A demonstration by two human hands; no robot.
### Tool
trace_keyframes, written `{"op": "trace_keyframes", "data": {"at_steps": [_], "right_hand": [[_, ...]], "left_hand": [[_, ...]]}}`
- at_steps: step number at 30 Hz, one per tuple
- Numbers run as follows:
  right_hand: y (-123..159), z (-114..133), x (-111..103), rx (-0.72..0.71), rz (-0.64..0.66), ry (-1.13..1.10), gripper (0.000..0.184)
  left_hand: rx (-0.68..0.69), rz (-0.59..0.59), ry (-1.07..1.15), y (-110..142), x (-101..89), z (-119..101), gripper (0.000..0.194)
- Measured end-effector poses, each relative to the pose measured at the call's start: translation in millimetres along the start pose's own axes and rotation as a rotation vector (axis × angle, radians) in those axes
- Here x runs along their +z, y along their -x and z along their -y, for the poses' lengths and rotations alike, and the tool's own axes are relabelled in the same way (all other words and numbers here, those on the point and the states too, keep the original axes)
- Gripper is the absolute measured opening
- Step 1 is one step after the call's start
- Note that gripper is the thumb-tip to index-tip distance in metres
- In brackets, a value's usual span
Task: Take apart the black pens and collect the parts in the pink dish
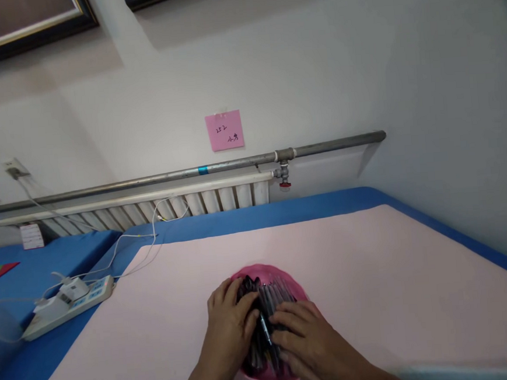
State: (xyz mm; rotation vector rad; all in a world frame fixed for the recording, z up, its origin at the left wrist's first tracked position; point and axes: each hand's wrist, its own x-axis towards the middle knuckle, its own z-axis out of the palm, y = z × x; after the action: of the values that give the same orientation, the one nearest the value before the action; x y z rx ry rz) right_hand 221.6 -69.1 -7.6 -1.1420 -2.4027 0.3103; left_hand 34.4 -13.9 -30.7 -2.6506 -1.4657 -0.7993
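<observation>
A round pink basket [303,291] sits on the pink tabletop sheet, filled with pens. Clear-barrelled pens [275,292] lie side by side near its far rim, and a dark pen with a shiny barrel [265,328] slants through the middle. My left hand [229,318] reaches over the left rim, its fingers curled on black pens [249,285]; its fingertips are partly hidden. From the right, my right hand [302,332] lies over the pens with its fingers stretched and slightly apart, touching them. Both hands cover parts of the basket and its contents.
A white power strip [101,291] with plugged-in adapters and loose cables lies at the left. Behind the blue table edge [255,217] are a white radiator [210,200] and a metal pipe [160,177]. A pink note [225,131] hangs on the wall.
</observation>
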Motion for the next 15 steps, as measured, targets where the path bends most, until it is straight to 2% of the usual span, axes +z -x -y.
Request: {"op": "trace_keyframes", "data": {"at_steps": [5, 11, 15], "right_hand": [[6, 1, -3, -0.022, -0.018, -0.028, 0.024], [9, -8, -3, -0.024, -0.052, 0.022, 0.029], [-1, 2, -4, -0.041, -0.075, -0.025, 0.025]], "left_hand": [[-0.089, -0.05, 0.058, -1, -1.0, 13, 0.028], [-0.249, -0.002, 0.162, 1, -25.0, 29, 0.028], [-0.365, -0.023, 0.173, -1, -30.9, 33, 0.028]]}}
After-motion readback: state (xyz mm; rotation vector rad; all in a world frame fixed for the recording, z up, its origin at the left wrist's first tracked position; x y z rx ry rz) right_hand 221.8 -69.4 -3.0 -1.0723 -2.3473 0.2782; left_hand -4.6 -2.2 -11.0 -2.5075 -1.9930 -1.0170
